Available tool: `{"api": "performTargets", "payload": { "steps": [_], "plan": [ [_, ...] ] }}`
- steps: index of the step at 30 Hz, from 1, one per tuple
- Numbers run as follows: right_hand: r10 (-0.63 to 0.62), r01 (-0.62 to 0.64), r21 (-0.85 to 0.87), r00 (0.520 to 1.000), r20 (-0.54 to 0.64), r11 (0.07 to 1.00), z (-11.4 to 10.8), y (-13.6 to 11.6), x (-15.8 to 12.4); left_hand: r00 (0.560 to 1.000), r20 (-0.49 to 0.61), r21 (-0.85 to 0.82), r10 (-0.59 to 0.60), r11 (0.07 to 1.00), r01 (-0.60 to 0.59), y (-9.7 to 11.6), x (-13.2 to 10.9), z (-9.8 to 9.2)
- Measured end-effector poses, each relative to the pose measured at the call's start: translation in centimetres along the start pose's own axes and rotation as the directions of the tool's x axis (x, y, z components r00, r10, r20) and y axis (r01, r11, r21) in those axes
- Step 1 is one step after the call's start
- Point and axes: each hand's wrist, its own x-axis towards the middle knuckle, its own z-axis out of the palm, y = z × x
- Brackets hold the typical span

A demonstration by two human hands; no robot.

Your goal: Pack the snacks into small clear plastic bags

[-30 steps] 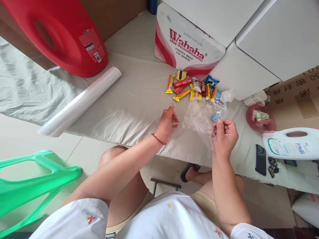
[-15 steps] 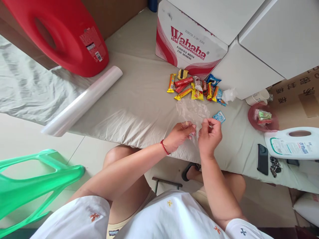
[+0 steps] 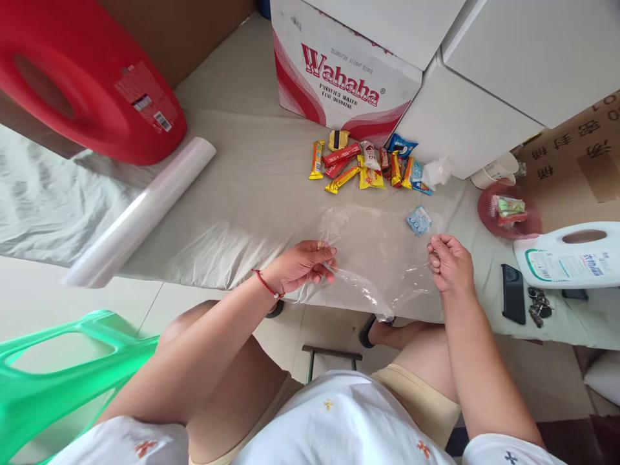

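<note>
A sheet of clear plastic film, thin and see-through, is stretched between my two hands over the front edge of the cloth-covered surface. My left hand, with a red string bracelet at the wrist, pinches its left side. On the right, my right hand has its fingers closed on the film's other side. A small blue packet shows through or beside the film near my right hand; I cannot tell which. Beyond the film lies a group of wrapped snacks in yellow, red and blue, with crumpled white plastic at its right end.
A roll of clear film lies at the left by a red jug. A Wahaha carton stands behind the snacks. At the right are a red bowl, a white bottle, a phone and keys.
My hands have moved apart, left hand leftward and right hand rightward. The film, bunched between them before, is now spread wide. The view has shifted slightly.
</note>
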Motion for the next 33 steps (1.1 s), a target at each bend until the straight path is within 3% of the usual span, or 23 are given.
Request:
{"api": "performTargets", "payload": {
  "steps": [5, 9, 11, 16, 18, 20, 22, 24, 25, 26, 27, 30, 31, 33],
  "plan": [
    [0.070, -0.066, -0.083, 0.997, 0.046, 0.994, 1.2, 1.9, 3.7, 0.964, -0.251, 0.140, 0.084, 0.989, -0.049, 1.5, 0.0, -1.6],
    [0.047, -0.031, -0.184, 0.995, 0.086, 0.982, 2.5, 2.7, 5.9, 0.848, -0.462, 0.415, 0.259, 0.909, -0.052, 2.0, 0.6, -2.1],
    [0.006, 0.018, -0.231, 0.995, 0.102, 0.973, 2.9, 2.9, 6.5, 0.816, -0.478, 0.536, 0.324, 0.844, -0.021, 2.0, 0.8, -2.1],
    [-0.052, 0.079, -0.285, 0.994, 0.099, 0.955, 2.6, 3.8, 7.7, 0.807, -0.471, 0.642, 0.357, 0.766, 0.035, 2.4, 0.9, -2.9],
    [-0.047, 0.080, -0.334, 0.993, 0.107, 0.939, 1.9, 4.0, 8.2, 0.761, -0.487, 0.705, 0.429, 0.708, 0.052, 2.6, 1.0, -3.5],
    [-0.083, 0.137, -0.420, 0.986, 0.143, 0.897, 1.0, 3.8, 8.1, 0.642, -0.487, 0.785, 0.593, 0.619, 0.024, 2.7, 1.2, -3.9],
    [-0.252, 0.304, -0.531, 0.953, 0.169, 0.791, 0.2, 2.9, 7.0, 0.443, -0.434, 0.866, 0.784, 0.498, -0.033, 2.7, 1.5, -3.6],
    [-0.486, 0.490, -0.638, 0.851, 0.201, 0.594, -0.1, 1.9, 4.7, 0.268, -0.319, 0.933, 0.909, 0.351, -0.081, 2.5, 2.0, -2.3],
    [-0.573, 0.559, -0.674, 0.784, 0.239, 0.483, 0.1, 1.5, 3.0, 0.236, -0.242, 0.957, 0.941, 0.272, -0.104, 2.2, 2.3, -1.4],
    [-0.615, 0.615, -0.684, 0.728, 0.303, 0.392, 0.4, 1.4, 1.2, 0.245, -0.157, 0.972, 0.957, 0.193, -0.133, 2.0, 2.6, -0.3],
    [-0.618, 0.679, -0.662, 0.678, 0.398, 0.317, 0.9, 1.5, -0.7, 0.294, -0.065, 0.979, 0.953, 0.118, -0.166, 1.6, 3.1, 0.7],
    [-0.451, 0.851, -0.495, 0.516, 0.728, 0.175, 1.9, 3.7, -5.7, 0.496, 0.146, 0.977, 0.856, -0.046, -0.208, 0.3, 4.4, 3.3],
    [-0.381, 0.870, -0.468, 0.490, 0.784, 0.157, 1.9, 4.8, -7.0, 0.555, 0.171, 0.978, 0.814, -0.073, -0.194, -0.2, 4.8, 3.7],
    [-0.278, 0.874, -0.463, 0.486, 0.829, 0.147, 1.0, 7.0, -8.6, 0.649, 0.156, 0.987, 0.745, -0.102, -0.121, -1.1, 5.5, 3.9]
  ]
}}
